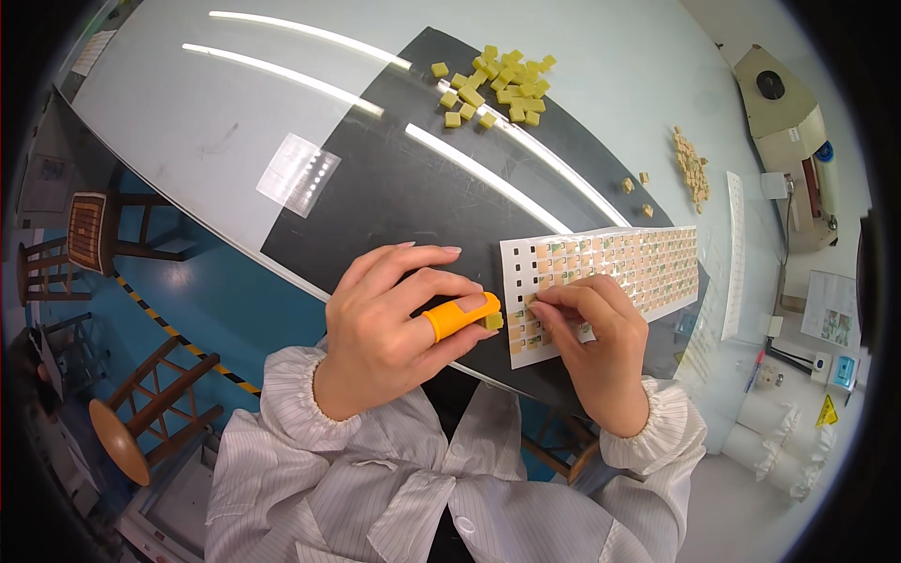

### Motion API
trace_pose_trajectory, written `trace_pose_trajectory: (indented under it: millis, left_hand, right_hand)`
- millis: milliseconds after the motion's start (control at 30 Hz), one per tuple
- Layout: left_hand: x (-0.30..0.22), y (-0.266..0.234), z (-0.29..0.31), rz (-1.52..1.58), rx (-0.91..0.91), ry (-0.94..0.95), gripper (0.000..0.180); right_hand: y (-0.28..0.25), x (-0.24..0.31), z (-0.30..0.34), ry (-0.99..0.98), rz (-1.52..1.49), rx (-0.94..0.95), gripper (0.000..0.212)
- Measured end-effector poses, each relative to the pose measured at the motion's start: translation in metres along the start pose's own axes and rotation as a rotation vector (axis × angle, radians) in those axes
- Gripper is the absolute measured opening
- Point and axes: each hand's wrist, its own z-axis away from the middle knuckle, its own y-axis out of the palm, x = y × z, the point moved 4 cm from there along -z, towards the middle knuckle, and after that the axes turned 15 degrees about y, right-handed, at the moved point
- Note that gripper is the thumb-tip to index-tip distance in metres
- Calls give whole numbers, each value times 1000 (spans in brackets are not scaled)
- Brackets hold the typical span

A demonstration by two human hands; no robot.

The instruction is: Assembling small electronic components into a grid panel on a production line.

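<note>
My left hand (380,324) wears an orange finger sleeve (460,317) on one finger. Between that finger and the thumb it pinches a small yellow-green block (494,321); the other fingers stretch out above. Just to the right lies a white sheet (522,352) with rows of small tan pieces and dark square openings along its left end. Over this sheet is my right hand (601,333), thumb and forefinger pressed together near the leftmost columns. A tan bit shows at its fingertips, but what exactly they grip is too small to make out.
A dark mat (375,178) covers the middle of the pale table. At its far side lies a pile of yellow-green blocks (507,80); small tan pieces (692,169) are heaped at right. A clear film square (298,175) lies left, a beige device (777,94) far right. Wooden stools (127,436) stand below left.
</note>
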Motion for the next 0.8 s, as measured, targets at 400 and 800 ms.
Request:
trace_pose_trajectory:
  millis: [400,800]
  left_hand:
    - [0,-1,0,1,-8,7,18]
    - [0,-1,1,12,-2,-1,18]
  right_hand:
    - [1,-1,-1,12,-25,20,13]
    - [1,-2,-8,121,-142,118,11]
